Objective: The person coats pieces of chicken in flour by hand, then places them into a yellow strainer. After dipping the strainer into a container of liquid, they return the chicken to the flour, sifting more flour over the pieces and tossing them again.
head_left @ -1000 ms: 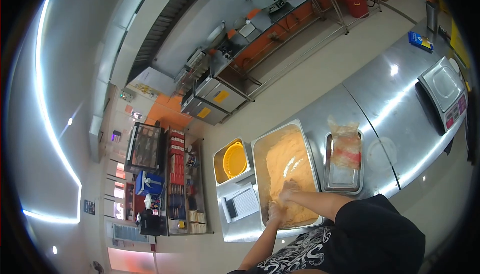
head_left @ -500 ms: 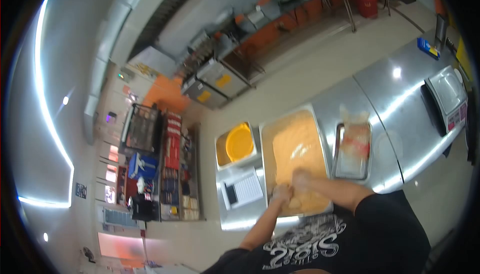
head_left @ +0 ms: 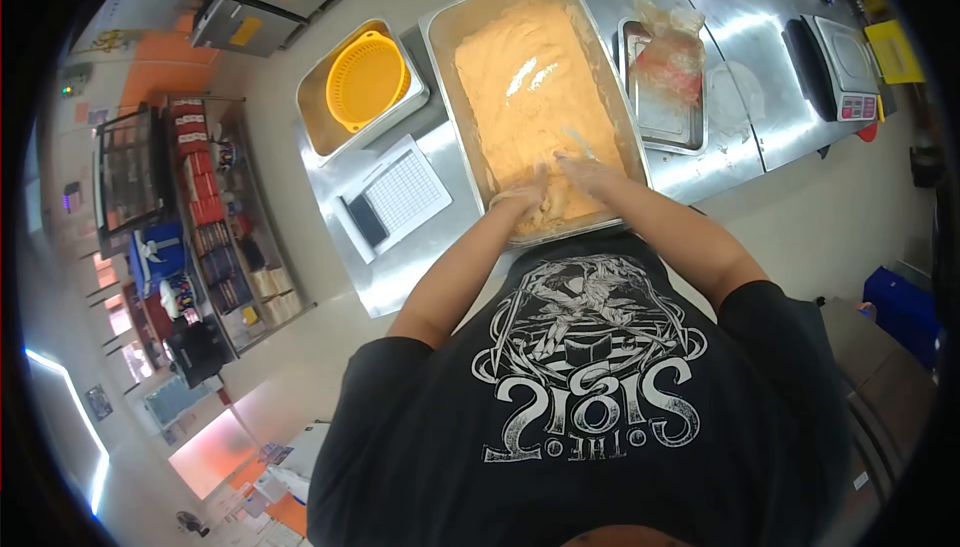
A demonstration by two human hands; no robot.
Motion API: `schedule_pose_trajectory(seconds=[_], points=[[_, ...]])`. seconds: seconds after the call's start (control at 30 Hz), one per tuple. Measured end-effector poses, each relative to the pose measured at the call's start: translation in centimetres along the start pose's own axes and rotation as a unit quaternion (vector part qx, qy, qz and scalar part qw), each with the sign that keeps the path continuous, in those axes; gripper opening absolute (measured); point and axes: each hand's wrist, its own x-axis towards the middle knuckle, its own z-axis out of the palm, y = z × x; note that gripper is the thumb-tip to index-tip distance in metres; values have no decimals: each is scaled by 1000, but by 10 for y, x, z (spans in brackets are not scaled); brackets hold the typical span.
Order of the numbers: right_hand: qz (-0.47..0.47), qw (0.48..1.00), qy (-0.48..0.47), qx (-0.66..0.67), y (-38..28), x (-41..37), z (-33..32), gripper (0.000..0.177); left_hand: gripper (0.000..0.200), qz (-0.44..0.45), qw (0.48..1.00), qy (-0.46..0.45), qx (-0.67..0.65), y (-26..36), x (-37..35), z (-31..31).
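Note:
A large, deep steel tray (head_left: 437,77) holds a broad bed of pale orange powder (head_left: 530,87) that looks like breading flour. Both hands are down in its near end. My left hand (head_left: 525,194) reaches in from the left with its fingers apart, dusted with powder, beside a small coated lump (head_left: 550,209) whose kind I cannot make out. My right hand (head_left: 588,175) rests on the powder with its fingers stretched out towards the left hand. The fingertips of both are partly sunk in the powder.
Left of the tray stands a steel pan (head_left: 312,112) holding a yellow plastic basket (head_left: 368,82), with a white gridded tray (head_left: 405,192) in front. To the right lie a small metal tray (head_left: 665,125) with a plastic bag (head_left: 672,62) and a weighing scale (head_left: 840,62).
The view has tilted down, so the tray sits higher and larger in it. My fingers, bunched and blurred before, are now spread on the powder.

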Motion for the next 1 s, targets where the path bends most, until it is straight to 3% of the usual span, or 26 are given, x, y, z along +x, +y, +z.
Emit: schedule_pose_trajectory(seconds=[0.03,0.1,0.13,0.23,0.33,0.4,0.5,0.53,0.63,0.7,0.73,0.8,0.93,1.0], points=[[4,1000,7,25,-11,-6,6,66,81,-3,998,-14,-59,-4,5,5],[141,977,29,156,-54,-27,9,78,81,-8,984,-40,-174,-10,25,14],[206,952,42,221,-80,-45,6,85,79,-52,956,-43,-284,-6,32,22],[240,943,120,198,-126,-83,-4,96,74,-116,866,-42,-485,3,56,36],[218,924,143,281,-114,-70,-2,94,71,-65,875,-16,-479,3,75,41],[232,917,186,267,-98,-47,3,90,71,-46,884,-11,-465,7,76,38],[274,911,279,128,-70,-11,-1,84,71,-22,905,-10,-424,11,73,31],[204,946,227,111,-80,-43,-22,84,71,-15,917,-9,-398,13,72,29],[147,968,205,-1,-88,-68,-49,87,70,22,957,-2,-291,14,49,10],[41,966,249,-49,-73,-70,-50,86,70,53,981,-10,-184,8,11,-15],[-13,960,269,-71,-73,-74,-50,85,67,96,987,36,-122,1,7,-14],[-37,966,240,-86,-87,-92,-62,76,62,173,977,127,3,-10,2,-10],[-2,956,236,-175,-108,-88,-91,71,60,184,972,92,111,-21,-8,-9],[-77,951,244,-172,-101,-68,-89,67,59,181,971,80,133,-19,-25,-15]])
